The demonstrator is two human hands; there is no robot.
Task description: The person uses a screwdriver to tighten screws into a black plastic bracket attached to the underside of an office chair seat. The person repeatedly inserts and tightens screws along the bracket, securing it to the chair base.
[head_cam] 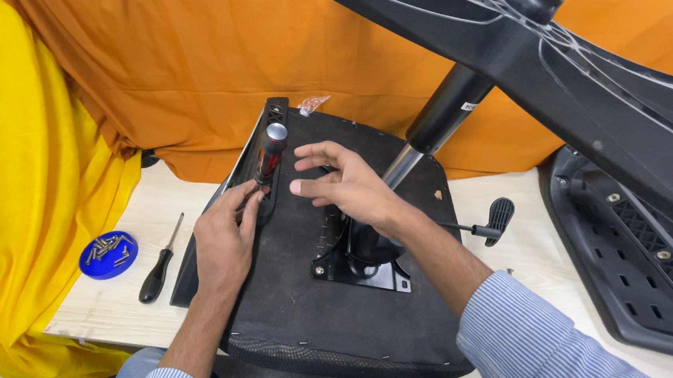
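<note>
Head view, looking down at an upturned chair seat [295, 306] on a pale table [539, 253].

Left hand [224, 240]: fingers pressed together around the lower shank of a screwdriver [270, 153] with a red-black handle and silver cap. Handle stands upright, directly above the pinch, tip hidden behind the fingertips. Tool sits on the black armrest bracket [265, 127] along the seat's left edge; can't tell if the tip is in a screw.

Right hand [345, 183]: spread, fingers loosely fanned, holding nothing. It hovers just right of the screwdriver handle, thumb tip near the left fingertips, close but apart. Whether it touches the seat fabric under it can't be told.

Relative to the grip:
- Just right and below the right hand: black metal mount plate [362, 267] with the gas cylinder [438, 117] rising up and away to the star base [570, 63] overhead.
- Further right: black lever paddle [499, 214] on a thin rod, well clear of both hands.
- Far right: second black plastic shell [626, 268] with vents and screws, lying on the table.
- Left of the left wrist: spare black-handled screwdriver [157, 269] flat on the table, and beside it a blue dish [108, 255] of screws.
- Above the bracket's far end: small clear plastic bag [312, 103].
- Behind and left: orange cloth [179, 49] and yellow cloth [16, 188] draped over the table edge.

Right arm wears a blue striped sleeve [548, 350].
</note>
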